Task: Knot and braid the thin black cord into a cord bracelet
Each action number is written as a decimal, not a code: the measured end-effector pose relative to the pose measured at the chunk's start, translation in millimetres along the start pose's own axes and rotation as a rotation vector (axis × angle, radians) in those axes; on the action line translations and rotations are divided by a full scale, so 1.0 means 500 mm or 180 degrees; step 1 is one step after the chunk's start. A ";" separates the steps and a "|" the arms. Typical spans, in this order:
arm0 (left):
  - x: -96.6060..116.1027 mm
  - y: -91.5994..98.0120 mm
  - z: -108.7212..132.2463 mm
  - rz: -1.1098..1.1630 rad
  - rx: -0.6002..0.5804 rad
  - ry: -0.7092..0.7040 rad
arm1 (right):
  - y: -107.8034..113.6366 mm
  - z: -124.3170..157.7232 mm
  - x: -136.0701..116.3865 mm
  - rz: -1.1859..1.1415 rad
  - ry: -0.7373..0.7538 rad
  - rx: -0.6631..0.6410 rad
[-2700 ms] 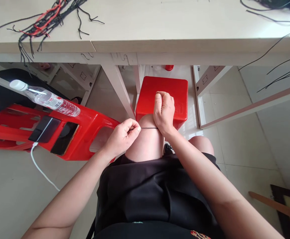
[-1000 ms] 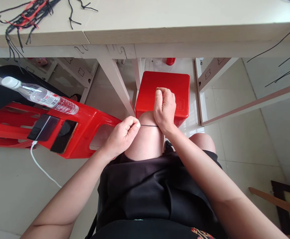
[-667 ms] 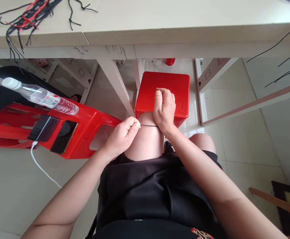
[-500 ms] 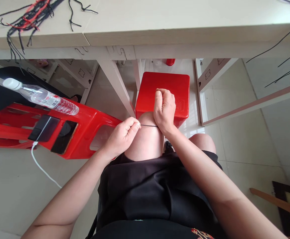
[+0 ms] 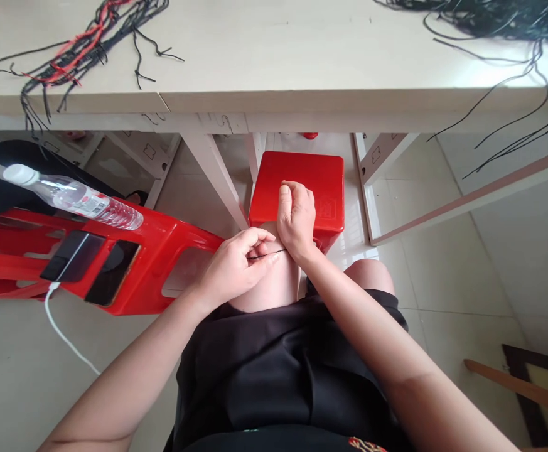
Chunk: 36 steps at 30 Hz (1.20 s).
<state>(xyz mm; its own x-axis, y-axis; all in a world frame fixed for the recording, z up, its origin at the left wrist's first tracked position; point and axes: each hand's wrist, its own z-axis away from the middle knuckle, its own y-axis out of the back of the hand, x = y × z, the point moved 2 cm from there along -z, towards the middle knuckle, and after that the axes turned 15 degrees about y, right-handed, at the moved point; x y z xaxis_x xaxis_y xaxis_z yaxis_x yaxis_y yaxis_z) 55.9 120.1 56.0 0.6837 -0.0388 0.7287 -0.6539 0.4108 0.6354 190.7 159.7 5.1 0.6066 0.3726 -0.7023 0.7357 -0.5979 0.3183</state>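
A thin black twisted cord stretches across my bare knee between both hands. My left hand is beside the knee with thumb and forefinger parted. The cord runs into that hand's curled inner fingers, where its end is hidden. My right hand is closed in a fist over the knee, thumb on top. At the heel of this hand the cord passes out of sight, and what lies inside the fist is hidden.
A red stool stands beyond my knee under the pale table. Black and red cords lie on it at left, more black cords at right. Another red stool at left holds a bottle, power bank and phone.
My left thumb and forefinger have parted from their pinch on the cord, and that hand has come closer to my right one. My right hand stays in a fist. The view has shifted.
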 end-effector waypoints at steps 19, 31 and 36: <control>0.053 -0.035 -0.011 -0.1831 0.0676 -0.0113 | -0.030 0.001 0.004 -0.0765 -0.0673 0.0283; 0.071 -0.011 0.044 0.2186 0.0057 0.0631 | 0.139 0.119 -0.143 -0.3341 -0.1841 -0.0168; 0.108 -0.022 0.089 0.2164 -0.0081 0.0366 | 0.155 0.116 -0.179 -0.3895 -0.1576 0.0270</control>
<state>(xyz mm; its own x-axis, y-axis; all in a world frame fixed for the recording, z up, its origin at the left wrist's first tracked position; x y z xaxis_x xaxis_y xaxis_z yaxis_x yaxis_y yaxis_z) 85.7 73.0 99.8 0.1556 0.3312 0.9306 -0.9428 0.3310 0.0398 176.0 38.9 55.4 -0.6181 0.4138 -0.6684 0.6940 -0.1121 -0.7112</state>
